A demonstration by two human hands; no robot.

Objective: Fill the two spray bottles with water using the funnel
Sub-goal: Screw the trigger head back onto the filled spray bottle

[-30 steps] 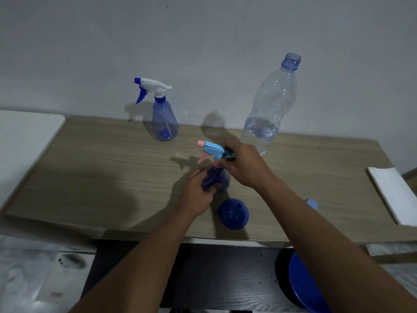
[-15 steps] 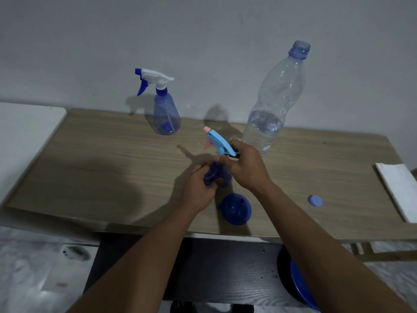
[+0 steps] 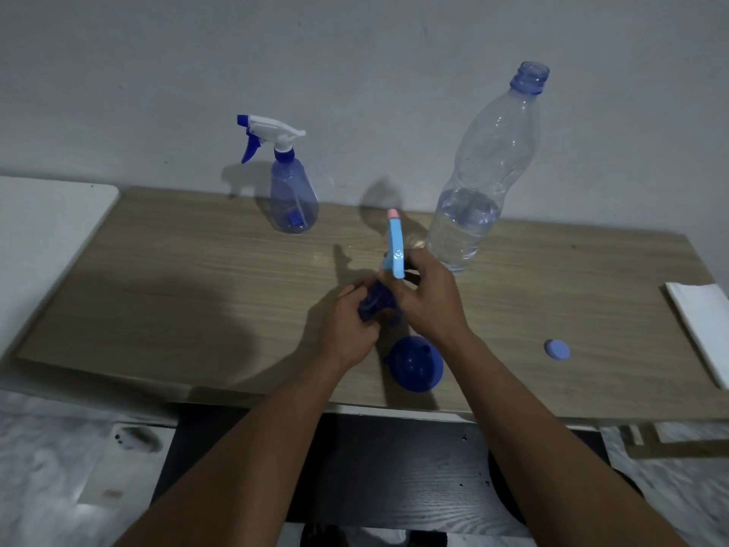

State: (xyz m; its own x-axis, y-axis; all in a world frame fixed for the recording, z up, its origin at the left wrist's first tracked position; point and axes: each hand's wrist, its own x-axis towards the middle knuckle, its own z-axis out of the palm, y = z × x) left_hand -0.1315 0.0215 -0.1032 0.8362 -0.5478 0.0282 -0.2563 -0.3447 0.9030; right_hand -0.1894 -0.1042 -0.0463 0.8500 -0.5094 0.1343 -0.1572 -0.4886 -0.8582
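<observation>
left hand (image 3: 349, 333) wrapped round dark blue spray bottle (image 3: 376, 305) mid-table, right hand (image 3: 428, 300) gripping its light-blue trigger head (image 3: 394, 246). funnel (image 3: 414, 363) near front edge, second spray bottle (image 3: 292, 191) and open water bottle (image 3: 479, 183) at back edge

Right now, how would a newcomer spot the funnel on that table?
Find the wooden table by the wall, then its near edge, just this side of the left hand and right hand gripping a spray bottle. The funnel lies there on the tabletop. It is a dark blue round bowl, much bigger than the flat pale blue cap to its right.
</observation>
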